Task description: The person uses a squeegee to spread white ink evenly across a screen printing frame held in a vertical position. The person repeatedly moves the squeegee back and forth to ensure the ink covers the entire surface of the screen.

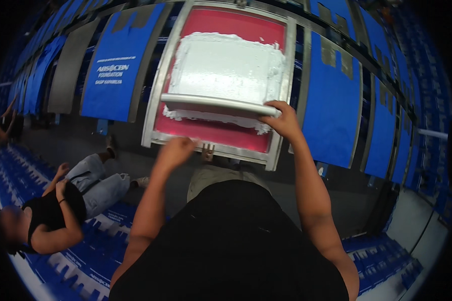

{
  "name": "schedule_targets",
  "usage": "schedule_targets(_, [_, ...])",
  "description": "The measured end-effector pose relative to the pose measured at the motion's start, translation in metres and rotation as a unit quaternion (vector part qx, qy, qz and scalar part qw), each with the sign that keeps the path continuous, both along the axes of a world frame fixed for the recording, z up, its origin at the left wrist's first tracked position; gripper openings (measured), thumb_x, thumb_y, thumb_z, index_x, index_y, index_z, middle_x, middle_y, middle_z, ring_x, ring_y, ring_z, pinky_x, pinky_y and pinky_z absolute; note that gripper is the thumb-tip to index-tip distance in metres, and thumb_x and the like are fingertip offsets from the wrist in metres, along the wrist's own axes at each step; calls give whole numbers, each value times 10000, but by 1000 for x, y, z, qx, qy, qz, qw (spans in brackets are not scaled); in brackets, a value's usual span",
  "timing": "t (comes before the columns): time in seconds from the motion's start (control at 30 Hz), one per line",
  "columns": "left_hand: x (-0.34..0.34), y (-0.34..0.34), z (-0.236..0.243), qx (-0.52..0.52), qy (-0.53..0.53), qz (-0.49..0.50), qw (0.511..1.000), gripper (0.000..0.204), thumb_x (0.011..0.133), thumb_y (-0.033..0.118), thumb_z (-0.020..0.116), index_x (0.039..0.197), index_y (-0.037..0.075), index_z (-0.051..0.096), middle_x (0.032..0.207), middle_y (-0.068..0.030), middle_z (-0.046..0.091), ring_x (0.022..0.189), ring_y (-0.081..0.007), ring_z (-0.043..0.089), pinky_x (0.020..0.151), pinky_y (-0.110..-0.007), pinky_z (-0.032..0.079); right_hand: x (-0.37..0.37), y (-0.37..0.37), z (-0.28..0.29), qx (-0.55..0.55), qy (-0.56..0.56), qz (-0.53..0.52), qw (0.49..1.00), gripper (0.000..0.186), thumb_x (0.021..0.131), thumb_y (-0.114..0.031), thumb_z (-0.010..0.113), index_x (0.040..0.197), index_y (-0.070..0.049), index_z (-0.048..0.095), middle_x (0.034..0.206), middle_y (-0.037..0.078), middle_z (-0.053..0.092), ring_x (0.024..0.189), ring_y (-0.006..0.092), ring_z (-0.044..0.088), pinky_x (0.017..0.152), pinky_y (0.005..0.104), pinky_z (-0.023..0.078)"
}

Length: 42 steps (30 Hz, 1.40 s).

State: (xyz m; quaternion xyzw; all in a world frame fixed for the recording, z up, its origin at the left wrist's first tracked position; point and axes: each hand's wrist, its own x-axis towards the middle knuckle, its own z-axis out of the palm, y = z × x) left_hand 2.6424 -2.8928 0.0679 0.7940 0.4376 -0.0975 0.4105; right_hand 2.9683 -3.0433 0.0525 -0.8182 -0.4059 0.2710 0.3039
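Note:
A screen-printing frame (291, 65) with metal sides and a red mesh lies in front of me. Thick white ink (216, 62) covers much of the mesh, with ragged ridges along its sides. Across the lower part of the ink rests a long squeegee (211, 104) with a rounded, silvery bar. My right hand (282, 119) grips the squeegee's right end. By the lower left of the frame, my left hand (177, 152) is away from the squeegee. Motion blurs its fingers, which look curled; whether they touch the frame's rail is unclear.
Blue printed fabric panels (120, 65) lie on boards along the bench to the left, and more blue panels (331, 100) to the right. A metal hinge or bracket (207, 152) sticks out at the frame's near edge. Another person (60, 210) is at the lower left, beside racks of blue pieces.

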Motion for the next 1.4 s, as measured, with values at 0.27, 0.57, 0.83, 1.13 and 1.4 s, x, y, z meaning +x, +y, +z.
schedule_targets(0.27, [-37,152,-96,22,-177,257,950,585,992,427,481,1366,-23,471,1331,-196,552,1224,-265,528,1022,-319,390,23,38,-25,43,233,-85,968,360,686,-224,837,926,12,710,822,68,685,767,127,609,703,280,477])
schedule_targets(0.57, [72,-9,-18,10,-175,210,962,487,984,254,531,1358,-51,462,1309,-196,563,1213,-225,529,1017,-312,397,117,-128,57,72,209,-152,963,326,683,-121,798,975,-14,700,876,68,698,791,155,646,755,302,507])
schedule_targets(0.83, [252,-185,-67,-55,-351,213,910,493,949,252,612,1323,-51,507,1192,-175,643,1075,-176,592,911,-285,464,269,-325,53,90,204,-226,948,374,665,-64,790,1021,-8,687,906,50,685,851,144,622,797,292,482])
schedule_targets(1.13, [288,-227,-59,-70,-325,265,905,426,965,236,584,1290,-36,544,1125,-147,673,1007,-137,606,872,-271,471,333,-342,30,79,260,-174,946,328,675,-73,802,978,-2,697,875,52,680,812,138,616,770,286,476])
schedule_targets(1.4, [285,-240,-61,-25,-293,282,913,449,937,301,621,1267,0,577,1061,-128,699,981,-137,624,850,-280,481,335,-348,29,92,253,-147,952,333,680,-111,806,973,-4,693,864,46,676,832,143,602,791,292,464])
